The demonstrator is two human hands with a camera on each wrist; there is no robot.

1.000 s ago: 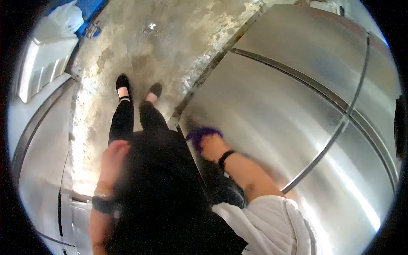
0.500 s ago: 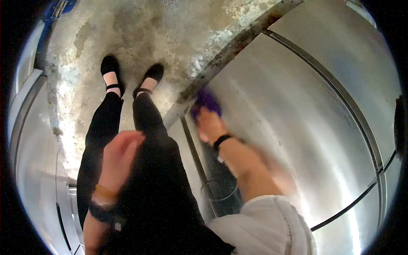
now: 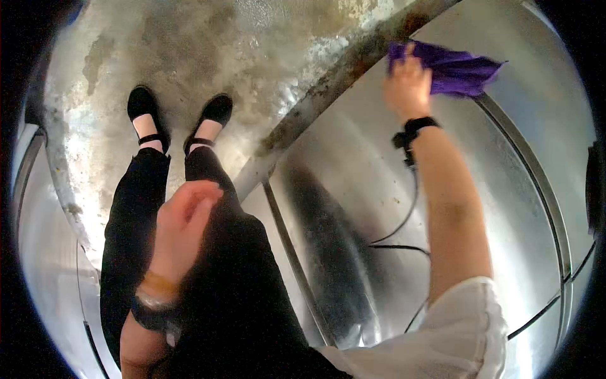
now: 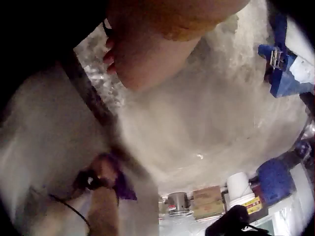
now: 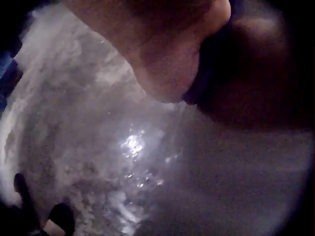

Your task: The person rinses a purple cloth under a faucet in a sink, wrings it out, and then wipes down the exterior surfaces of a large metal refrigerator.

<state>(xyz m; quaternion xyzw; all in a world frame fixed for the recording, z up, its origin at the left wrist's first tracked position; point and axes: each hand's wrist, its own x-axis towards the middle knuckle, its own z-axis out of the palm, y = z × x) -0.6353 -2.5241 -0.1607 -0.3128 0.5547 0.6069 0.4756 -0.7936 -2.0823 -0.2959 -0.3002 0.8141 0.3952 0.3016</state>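
Moved: The cloth (image 3: 467, 71) and the right hand (image 3: 407, 88) have gone from beside the near-left edge of the steel panel (image 3: 511, 208) to its far end. My head view has also shifted slightly.
Cloth place: I see it at the far right, over the far stretch of the dark strip (image 3: 527, 155) bordering the panel.
Cloth axis: Its long axis runs left to right; the loose end points right, narrowing to a corner, and the left end is under the fingers.
Right hand: Fingers extended over the cloth and pointing to the far side.
Left hand (image 3: 183, 221): Holds nothing; fingers loosely curled, in front of the black trousers (image 3: 237, 284), well apart from the cloth.
Hidden: Fingers cover part of the cloth's left end; the cloth covers part of the strip.
Hard to read: The right wrist view gives me only a dark purple patch beside the hand. In the left wrist view, the cloth is small and blurred, and the left hand's fingers are mostly cut off by darkness.
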